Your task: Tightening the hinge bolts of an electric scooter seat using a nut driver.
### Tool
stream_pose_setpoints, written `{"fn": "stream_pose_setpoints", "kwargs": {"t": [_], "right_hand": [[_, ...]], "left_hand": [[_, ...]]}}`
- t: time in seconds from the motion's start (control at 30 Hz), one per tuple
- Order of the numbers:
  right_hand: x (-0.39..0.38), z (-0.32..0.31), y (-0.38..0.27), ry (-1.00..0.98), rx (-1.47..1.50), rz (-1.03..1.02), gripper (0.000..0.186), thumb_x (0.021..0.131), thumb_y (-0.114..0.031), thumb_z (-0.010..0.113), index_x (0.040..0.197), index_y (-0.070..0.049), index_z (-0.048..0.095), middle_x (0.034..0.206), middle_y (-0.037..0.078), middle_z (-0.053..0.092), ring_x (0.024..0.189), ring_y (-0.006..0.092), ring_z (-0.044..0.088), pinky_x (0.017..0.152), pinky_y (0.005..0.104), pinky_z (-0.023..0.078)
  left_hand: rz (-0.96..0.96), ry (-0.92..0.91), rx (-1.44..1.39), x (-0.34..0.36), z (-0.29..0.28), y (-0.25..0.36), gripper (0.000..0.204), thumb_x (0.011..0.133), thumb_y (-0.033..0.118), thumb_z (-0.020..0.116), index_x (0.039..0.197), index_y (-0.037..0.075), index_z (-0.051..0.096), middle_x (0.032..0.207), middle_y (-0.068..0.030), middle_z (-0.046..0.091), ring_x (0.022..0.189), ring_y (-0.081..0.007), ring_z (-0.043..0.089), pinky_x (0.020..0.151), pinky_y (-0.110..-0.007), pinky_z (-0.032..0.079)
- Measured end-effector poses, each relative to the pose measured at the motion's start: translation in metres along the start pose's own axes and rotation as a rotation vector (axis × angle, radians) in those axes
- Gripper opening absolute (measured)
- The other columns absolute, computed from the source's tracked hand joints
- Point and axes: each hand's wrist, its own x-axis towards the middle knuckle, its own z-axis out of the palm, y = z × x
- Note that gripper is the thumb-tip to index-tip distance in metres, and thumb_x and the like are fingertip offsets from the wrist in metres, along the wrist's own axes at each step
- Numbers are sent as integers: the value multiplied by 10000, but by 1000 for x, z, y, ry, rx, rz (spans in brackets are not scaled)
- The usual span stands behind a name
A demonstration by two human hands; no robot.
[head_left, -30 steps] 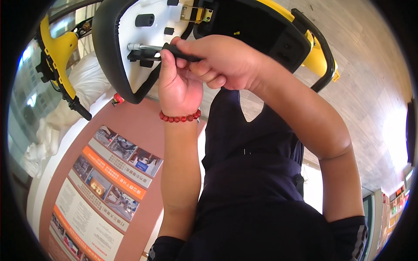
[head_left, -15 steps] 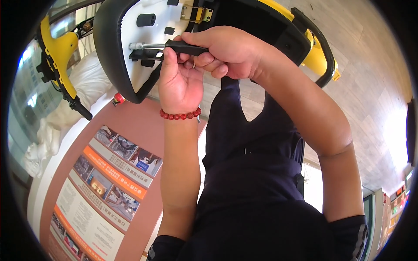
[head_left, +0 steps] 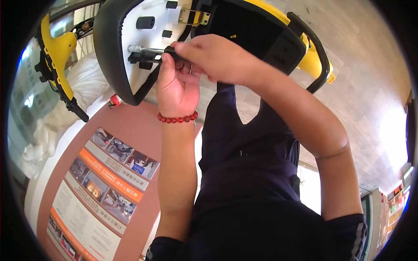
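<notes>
A socket driver with a metal shaft and black handle lies across the white underside of a raised black scooter seat. Its socket end meets the seat base beside a black bracket. My right hand is wrapped over the handle from the right, hiding most of it. Below, my left hand has its thumb up against the front of the handle, the fingers curled behind it, partly out of sight. A red bead bracelet circles my left wrist.
A metal hinge joins the seat to the black and yellow scooter body. Black rubber pads stand on the seat base. Yellow handlebar parts are at far left. A printed board stands lower left, below a white sculpture.
My right hand has rolled over the handle, its knuckles now upward and more of the handle covered. My left hand keeps its place at the handle's front.
</notes>
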Motion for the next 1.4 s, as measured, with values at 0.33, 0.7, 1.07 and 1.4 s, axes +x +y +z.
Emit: {"fn": "stream_pose_setpoints", "kwargs": {"t": [0.33, 0.7, 1.07, 1.4], "right_hand": [[5, -3, 12, -423, 840, 211, 366, 923, -361, 452, 825, -18, 531, 496, -28, 359, 417, 91, 274, 407, 234, 268], [2, 11, 16, 260, -360, -415, 318, 866, -297, 481, 854, 8, 567, 563, 110, 561, 595, 256, 600, 565, 350, 473], [-4, 20, 24, 474, -735, -568, 338, 873, -320, 490, 793, 7, 533, 589, 83, 493, 563, 180, 518, 537, 325, 440], [-3, 16, 22, 269, -228, -283, 356, 864, -338, 509, 825, 10, 574, 556, 78, 513, 487, 189, 502, 507, 312, 439]], "left_hand": [[-12, 5, -54, 2, 2, 5, 335, 863, 320, 582, 1074, 61, 559, 975, -26, 584, 950, -129, 518, 843, -290, 412], [7, 29, -57, 3, 4, 2, 336, 871, 340, 561, 1065, 66, 560, 923, -2, 562, 847, -133, 508, 821, -295, 419], [40, 122, -97, -5, 17, -2, 331, 893, 341, 520, 1094, 80, 550, 999, -17, 579, 928, -148, 531, 882, -333, 413], [70, 82, 6, -3, 11, -5, 324, 898, 348, 511, 1091, 90, 543, 892, 30, 542, 784, -103, 475, 805, -295, 400]]}}
